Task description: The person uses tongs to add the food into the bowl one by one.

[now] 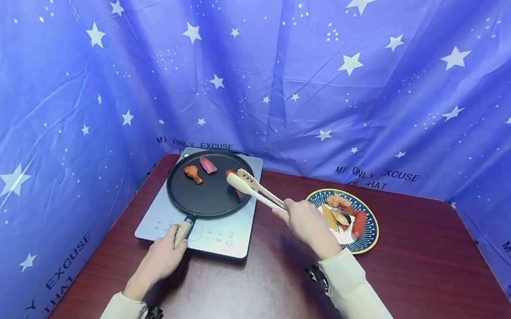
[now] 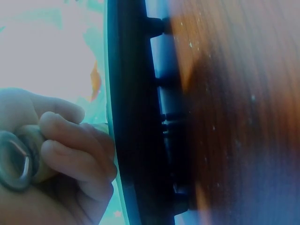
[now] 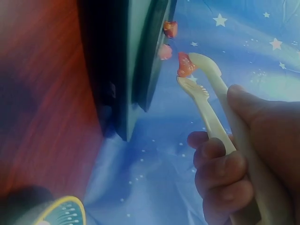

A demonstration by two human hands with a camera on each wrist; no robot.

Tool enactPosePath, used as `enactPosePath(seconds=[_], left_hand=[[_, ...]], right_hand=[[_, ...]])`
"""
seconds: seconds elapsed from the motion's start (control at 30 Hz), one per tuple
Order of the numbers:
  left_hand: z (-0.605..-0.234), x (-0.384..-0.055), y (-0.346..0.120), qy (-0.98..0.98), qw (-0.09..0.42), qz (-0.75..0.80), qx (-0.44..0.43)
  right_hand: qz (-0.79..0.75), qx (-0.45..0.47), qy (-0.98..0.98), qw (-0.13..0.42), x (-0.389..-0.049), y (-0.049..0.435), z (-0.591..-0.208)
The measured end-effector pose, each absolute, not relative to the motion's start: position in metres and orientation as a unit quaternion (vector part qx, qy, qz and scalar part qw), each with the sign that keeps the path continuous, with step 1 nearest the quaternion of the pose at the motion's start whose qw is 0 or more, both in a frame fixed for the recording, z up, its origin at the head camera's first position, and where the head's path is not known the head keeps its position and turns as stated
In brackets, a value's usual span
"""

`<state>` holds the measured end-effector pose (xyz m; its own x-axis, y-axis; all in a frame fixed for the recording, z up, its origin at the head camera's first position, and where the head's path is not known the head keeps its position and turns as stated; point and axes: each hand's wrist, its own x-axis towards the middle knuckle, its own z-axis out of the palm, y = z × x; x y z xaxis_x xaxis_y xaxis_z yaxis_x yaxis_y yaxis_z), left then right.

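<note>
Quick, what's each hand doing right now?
Left hand: closed, holding the pan handle.
Right hand: closed, holding tongs, with a red food piece between their tips.

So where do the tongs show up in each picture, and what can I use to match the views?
Head: the tongs are near the centre, slightly low, held in the right hand.
Left wrist: not in the picture.
Right wrist: the tongs slant down the right half toward the bottom.
Shared landmark: the reddish-brown table, at the bottom in head, right side in left wrist, left side in right wrist.
</note>
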<state>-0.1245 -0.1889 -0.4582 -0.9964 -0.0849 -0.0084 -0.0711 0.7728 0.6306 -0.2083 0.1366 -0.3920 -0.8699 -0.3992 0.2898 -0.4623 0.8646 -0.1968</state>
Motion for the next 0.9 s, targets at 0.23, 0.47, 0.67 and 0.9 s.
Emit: enactPosePath(seconds=[0.23, 0.47, 0.67, 0.9], left_hand=[[-0.458, -0.124, -0.189, -0.943, 0.013, -0.330, 0.041], [-0.458, -0.124, -0.189, -0.943, 0.013, -0.330, 0.043], [-0.458, -0.124, -0.188, -0.942, 0.013, -0.333, 0.044], [-0.460, -0.125, -0.189, -0.943, 0.015, -0.328, 0.043]], right_hand=[[0.127, 0.220, -0.961, 0.108, -0.216, 0.132, -0.398], [0.112, 0.202, -0.970, 0.081, -0.222, 0.126, -0.395], [0.094, 0.201, -0.972, 0.077, -0.227, 0.122, -0.395], [0.090, 0.203, -0.973, 0.064, -0.233, 0.119, -0.397]])
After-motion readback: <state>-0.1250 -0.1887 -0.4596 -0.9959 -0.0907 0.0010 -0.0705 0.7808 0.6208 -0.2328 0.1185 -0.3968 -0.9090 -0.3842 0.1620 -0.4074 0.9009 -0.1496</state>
